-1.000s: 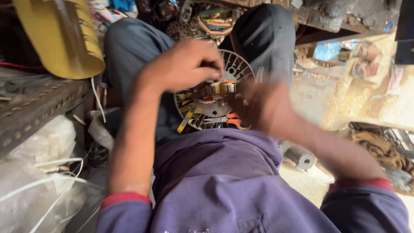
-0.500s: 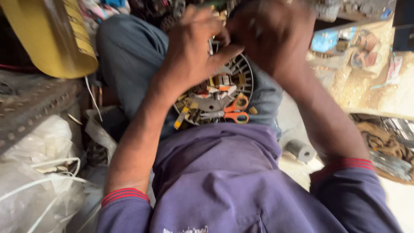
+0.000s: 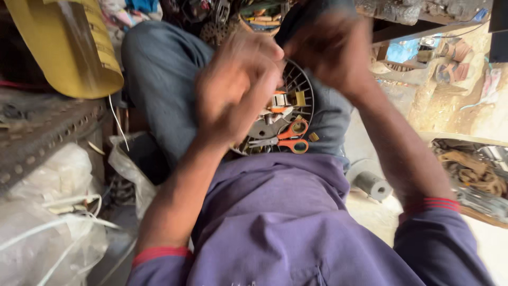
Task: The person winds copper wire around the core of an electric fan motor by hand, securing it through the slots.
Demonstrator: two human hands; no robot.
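- The left hand [image 3: 238, 87] is raised above the person's lap, and it is blurred; the fingers look curled inward, but I cannot tell if they grasp something.
- The right hand [image 3: 330, 47] is also raised, near the top edge of the view and just beside the left hand; it is too blurred to tell whether it is clenched or released.
- Under both hands, a round grey slotted metal disc with copper-coloured parts in its middle [image 3: 296, 100] rests on the lap, between the knees in grey trousers [image 3: 159, 79].
- A pair of scissors with orange handles [image 3: 286, 139] lies on the lower edge of this disc, the handles pointing to the right side.
- The person wears a purple shirt with red cuffs [image 3: 275, 222].
- A yellow plastic container [image 3: 74, 47] stands at the upper left corner of the view.
- White plastic bags [image 3: 47, 212] lie at the left side on the floor.
- A small grey metal cylinder [image 3: 373, 185] lies on the floor at the right of the lap.
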